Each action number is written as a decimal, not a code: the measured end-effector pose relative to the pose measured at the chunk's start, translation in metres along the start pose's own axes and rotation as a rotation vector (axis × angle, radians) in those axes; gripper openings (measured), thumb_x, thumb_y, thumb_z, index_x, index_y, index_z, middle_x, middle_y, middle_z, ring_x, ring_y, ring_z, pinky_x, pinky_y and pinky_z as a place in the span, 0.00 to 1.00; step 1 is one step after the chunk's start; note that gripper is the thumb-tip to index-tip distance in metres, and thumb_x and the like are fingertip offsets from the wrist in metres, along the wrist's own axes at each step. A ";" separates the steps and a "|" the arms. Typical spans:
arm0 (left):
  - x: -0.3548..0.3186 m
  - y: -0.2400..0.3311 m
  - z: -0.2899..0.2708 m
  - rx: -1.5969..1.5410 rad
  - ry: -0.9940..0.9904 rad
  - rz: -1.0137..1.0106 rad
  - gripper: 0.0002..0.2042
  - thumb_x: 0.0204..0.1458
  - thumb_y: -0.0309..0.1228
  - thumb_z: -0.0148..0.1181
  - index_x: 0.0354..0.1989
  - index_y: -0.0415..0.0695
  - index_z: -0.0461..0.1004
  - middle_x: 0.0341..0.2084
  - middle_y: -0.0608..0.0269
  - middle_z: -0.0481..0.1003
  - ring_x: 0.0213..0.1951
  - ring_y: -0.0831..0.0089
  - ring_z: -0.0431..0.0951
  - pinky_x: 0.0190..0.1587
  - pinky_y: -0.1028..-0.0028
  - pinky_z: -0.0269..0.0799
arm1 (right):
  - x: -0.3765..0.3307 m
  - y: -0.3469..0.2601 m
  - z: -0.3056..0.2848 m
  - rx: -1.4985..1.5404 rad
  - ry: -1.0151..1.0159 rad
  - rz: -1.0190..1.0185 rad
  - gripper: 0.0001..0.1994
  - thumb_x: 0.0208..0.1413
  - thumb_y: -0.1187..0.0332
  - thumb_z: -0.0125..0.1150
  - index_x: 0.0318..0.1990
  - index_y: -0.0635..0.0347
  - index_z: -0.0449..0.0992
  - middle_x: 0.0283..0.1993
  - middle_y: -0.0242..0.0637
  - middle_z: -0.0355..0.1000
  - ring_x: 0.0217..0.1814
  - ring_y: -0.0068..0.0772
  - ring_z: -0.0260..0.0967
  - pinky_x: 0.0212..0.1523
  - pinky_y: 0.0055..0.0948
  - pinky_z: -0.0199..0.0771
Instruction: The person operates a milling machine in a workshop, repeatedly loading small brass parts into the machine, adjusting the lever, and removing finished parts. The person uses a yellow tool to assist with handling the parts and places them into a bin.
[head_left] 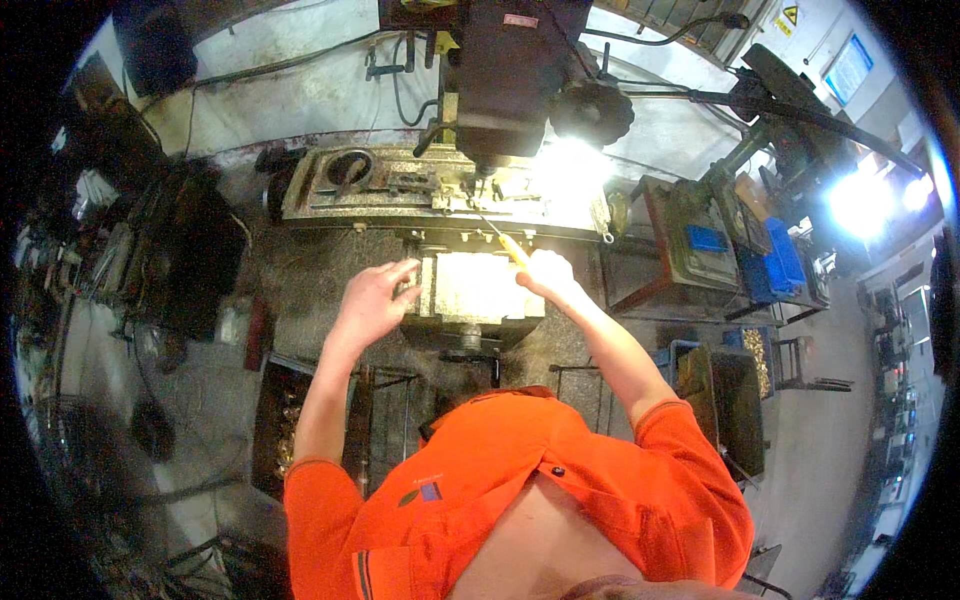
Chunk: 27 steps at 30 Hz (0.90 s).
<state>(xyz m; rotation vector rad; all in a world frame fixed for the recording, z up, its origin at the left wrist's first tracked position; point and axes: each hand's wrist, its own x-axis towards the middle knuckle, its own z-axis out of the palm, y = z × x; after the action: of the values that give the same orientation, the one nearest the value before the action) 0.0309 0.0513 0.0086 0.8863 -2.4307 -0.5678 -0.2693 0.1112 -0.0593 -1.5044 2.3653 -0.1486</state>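
Observation:
My right hand (545,275) is closed round a thin-shafted tool with a yellow handle (513,250). Its shaft points up and left toward the small parts under the spindle (484,170); the tip is too small to make out. Fingers bent and apart, my left hand (375,303) holds nothing beside the left edge of the pale flat surface (470,285) at the front of the milling machine. Beyond both hands lies the machine's long table (330,205), with metal pieces and a clamping fixture on it.
A bright lamp (575,165) shines at the table's right end. To the right stands a bench with a blue tray (707,238) and a blue bin (780,262). Dark crates (735,400) flank me at both sides, and a crank wheel (468,354) sticks out in front of my body.

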 end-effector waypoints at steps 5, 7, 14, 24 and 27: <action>-0.010 -0.005 -0.008 -0.014 -0.106 -0.020 0.17 0.46 0.35 0.58 0.45 0.44 0.71 0.32 0.56 0.75 0.36 0.60 0.75 0.39 0.67 0.69 | 0.015 -0.015 -0.003 0.008 0.011 -0.019 0.17 0.36 0.58 0.55 0.30 0.62 0.77 0.30 0.48 0.74 0.35 0.44 0.73 0.39 0.35 0.71; -0.021 -0.017 -0.011 0.000 -0.103 -0.088 0.17 0.46 0.35 0.58 0.45 0.44 0.71 0.32 0.56 0.76 0.35 0.60 0.75 0.38 0.67 0.69 | 0.005 -0.010 -0.015 0.036 0.010 0.101 0.17 0.36 0.59 0.55 0.30 0.62 0.77 0.31 0.47 0.74 0.36 0.43 0.73 0.39 0.34 0.71; -0.025 -0.041 -0.003 -0.007 -0.181 -0.074 0.17 0.45 0.34 0.58 0.44 0.44 0.72 0.30 0.57 0.76 0.32 0.60 0.76 0.36 0.66 0.70 | 0.003 -0.017 -0.001 0.025 -0.018 0.070 0.18 0.36 0.56 0.57 0.31 0.61 0.76 0.33 0.48 0.74 0.36 0.45 0.73 0.40 0.35 0.71; -0.016 -0.027 0.023 0.048 -0.365 -0.117 0.19 0.46 0.35 0.57 0.47 0.42 0.69 0.41 0.52 0.72 0.43 0.56 0.72 0.48 0.65 0.67 | -0.009 0.014 0.002 0.064 -0.042 0.015 0.17 0.38 0.56 0.56 0.34 0.57 0.76 0.33 0.47 0.73 0.36 0.47 0.72 0.38 0.37 0.71; -0.021 -0.035 0.065 0.173 -0.196 0.163 0.22 0.45 0.34 0.59 0.50 0.44 0.66 0.44 0.52 0.69 0.50 0.58 0.67 0.57 0.57 0.56 | -0.049 -0.026 0.009 0.239 -0.102 -0.241 0.19 0.33 0.64 0.59 0.38 0.60 0.74 0.34 0.47 0.73 0.34 0.45 0.71 0.39 0.35 0.71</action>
<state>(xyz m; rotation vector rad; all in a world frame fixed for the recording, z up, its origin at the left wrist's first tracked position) 0.0244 0.0548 -0.0678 0.7187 -2.7329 -0.4054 -0.2249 0.1447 -0.0500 -1.6298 2.0017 -0.3882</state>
